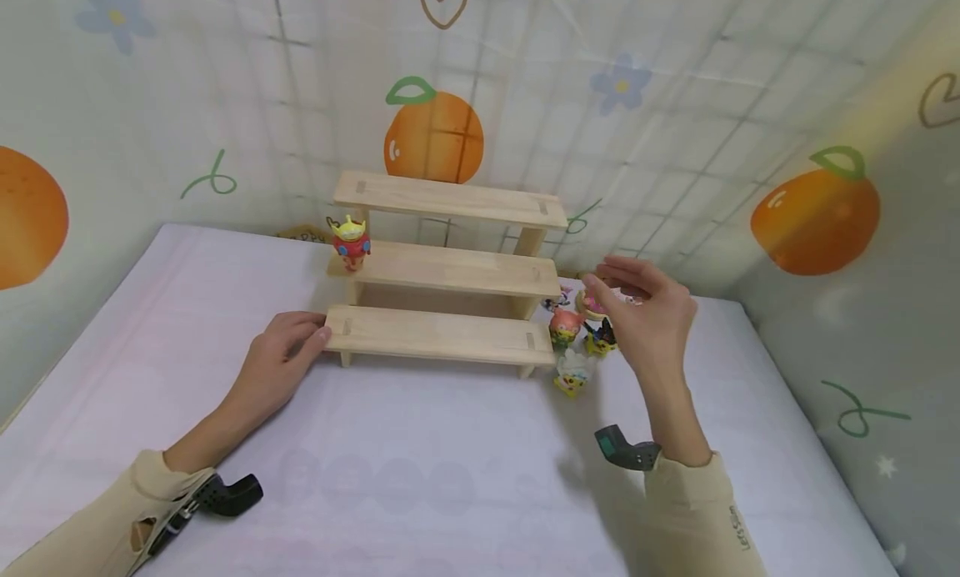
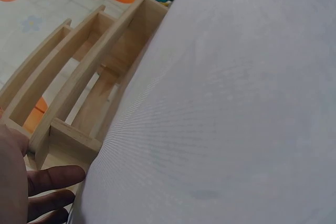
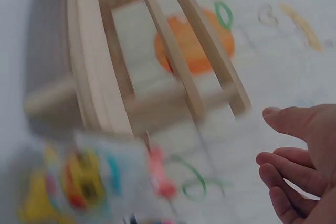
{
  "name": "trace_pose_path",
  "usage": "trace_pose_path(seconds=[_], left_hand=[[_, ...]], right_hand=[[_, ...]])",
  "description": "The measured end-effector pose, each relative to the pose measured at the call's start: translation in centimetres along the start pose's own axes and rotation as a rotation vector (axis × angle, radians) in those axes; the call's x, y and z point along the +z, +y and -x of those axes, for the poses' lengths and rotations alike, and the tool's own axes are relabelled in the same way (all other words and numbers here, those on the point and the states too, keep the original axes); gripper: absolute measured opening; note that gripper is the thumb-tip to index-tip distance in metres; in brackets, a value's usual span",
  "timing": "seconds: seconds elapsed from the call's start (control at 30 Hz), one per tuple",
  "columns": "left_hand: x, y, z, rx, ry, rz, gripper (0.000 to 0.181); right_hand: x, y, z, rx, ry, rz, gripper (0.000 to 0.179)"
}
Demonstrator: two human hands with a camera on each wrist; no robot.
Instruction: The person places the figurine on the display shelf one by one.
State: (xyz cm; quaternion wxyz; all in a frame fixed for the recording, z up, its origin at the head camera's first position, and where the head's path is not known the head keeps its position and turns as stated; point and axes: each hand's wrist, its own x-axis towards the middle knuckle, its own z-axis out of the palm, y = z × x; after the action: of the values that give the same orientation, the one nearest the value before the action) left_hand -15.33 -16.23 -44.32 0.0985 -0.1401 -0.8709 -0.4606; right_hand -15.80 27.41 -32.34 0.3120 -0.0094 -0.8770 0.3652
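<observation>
A three-tier wooden display shelf (image 1: 438, 335) stands on the table. My left hand (image 1: 281, 348) touches the left end of its lowest tier with the thumb; in the left wrist view the other fingers (image 2: 55, 179) stretch loosely beside the shelf's leg. A green three-eyed alien figurine in red and blue (image 1: 351, 245) stands at the left end of the middle tier. My right hand (image 1: 648, 314) hovers above the figurines right of the shelf, its fingers loosely bent, holding nothing. Among them are a white-capped yellow figurine (image 1: 572, 373), a pink-topped one (image 1: 565, 327) and a black-and-yellow one (image 1: 600, 338).
Behind the right-hand figurines, partly hidden by my hand, lies a round pink-and-tan item (image 1: 590, 305). A small purplish figurine (image 1: 557, 299) sits by the shelf's right end. A curtain printed with oranges (image 1: 435, 139) hangs behind the white-covered table (image 1: 420, 477).
</observation>
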Motion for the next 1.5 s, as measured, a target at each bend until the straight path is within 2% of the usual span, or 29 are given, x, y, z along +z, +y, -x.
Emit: trace_pose_path(seconds=[0.13,0.27,0.33,0.43,0.57,0.73,0.83,0.93,1.0,1.23,1.5], left_hand=[[0.2,-0.1,0.0,0.004,-0.003,-0.006,0.034],[0.3,0.0,0.0,0.013,-0.001,-0.009,0.033],[0.2,0.1,0.0,0.011,-0.002,-0.006,0.033],[0.0,0.2,0.0,0.001,-0.009,-0.005,0.035],[-0.1,0.3,0.1,-0.02,-0.022,-0.008,0.036],[0.0,0.2,0.1,-0.035,-0.03,-0.009,0.037],[0.0,0.2,0.2,-0.031,-0.026,-0.006,0.038],[0.0,0.2,0.2,-0.017,-0.016,-0.004,0.037],[0.0,0.1,0.1,-0.006,-0.011,-0.003,0.036],[0.0,-0.2,0.0,-0.002,-0.008,0.007,0.035],[0.0,-0.1,0.0,-0.003,-0.01,0.005,0.035]], right_hand=[[-3.1,2.1,-0.3,0.139,0.037,0.079,0.042],[-5.8,4.2,-0.5,0.287,0.072,0.089,0.047],[-6.6,5.0,-0.6,0.334,0.078,0.093,0.048],[-7.2,5.8,-0.7,0.357,0.073,0.1,0.049],[-7.0,6.7,-0.8,0.368,0.024,0.134,0.049],[-6.7,7.9,-0.8,0.388,-0.12,0.192,0.056],[-7.1,9.0,-0.8,0.316,-0.249,0.211,0.058],[-7.6,10.3,-0.7,0.211,-0.367,0.183,0.054],[-7.8,11.1,-0.6,0.172,-0.422,0.161,0.051],[-7.1,12.7,-0.4,0.183,-0.514,0.129,0.051],[-6.1,13.8,-0.1,0.257,-0.547,0.22,0.057]])
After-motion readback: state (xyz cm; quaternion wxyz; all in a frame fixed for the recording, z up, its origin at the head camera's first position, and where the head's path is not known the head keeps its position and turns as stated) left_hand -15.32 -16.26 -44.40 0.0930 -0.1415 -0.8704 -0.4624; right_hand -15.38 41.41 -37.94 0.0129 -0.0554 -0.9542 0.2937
